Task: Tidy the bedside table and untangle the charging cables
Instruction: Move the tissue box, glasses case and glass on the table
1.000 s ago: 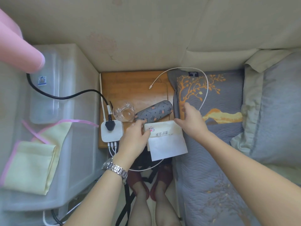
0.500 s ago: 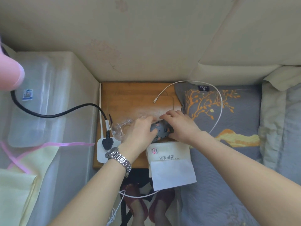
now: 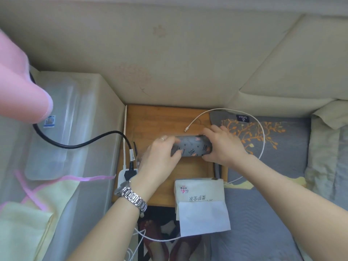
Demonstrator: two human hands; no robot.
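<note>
1. Nearest the person, a tissue pack (image 3: 199, 193) sits at the front right corner of the bedside table (image 3: 150, 117), one loose sheet hanging over the front edge. It appears parked there to keep the middle of the tabletop free.
2. Below that edge, a white cable (image 3: 160, 239) droops in front of the person's feet; it looks like slack that has yet to be sorted.
3. At the table's left front corner lies a white power strip (image 3: 121, 178) with a black plug (image 3: 130, 173) in it, partly hidden by the left wrist and its watch (image 3: 131, 195). The thick black cord (image 3: 75, 145) runs off leftward across a clear plastic storage box (image 3: 62, 125).
4. In the middle of the table, both hands hold a grey patterned glasses case (image 3: 192, 148), which lies crosswise. The left hand (image 3: 160, 157) is curled around its left end, thumb underneath and fingers on top; the right hand (image 3: 224, 146) wraps the right end the same way. A two-handed hold probably serves to square the case up or move it level.
5. Just behind the case, the free end of a white charging cable (image 3: 261, 132) rests on the wood, its loop arching onto the grey pillow (image 3: 282, 140) on the bed. It lies apart from the case, so it is likely waiting its turn.
</note>
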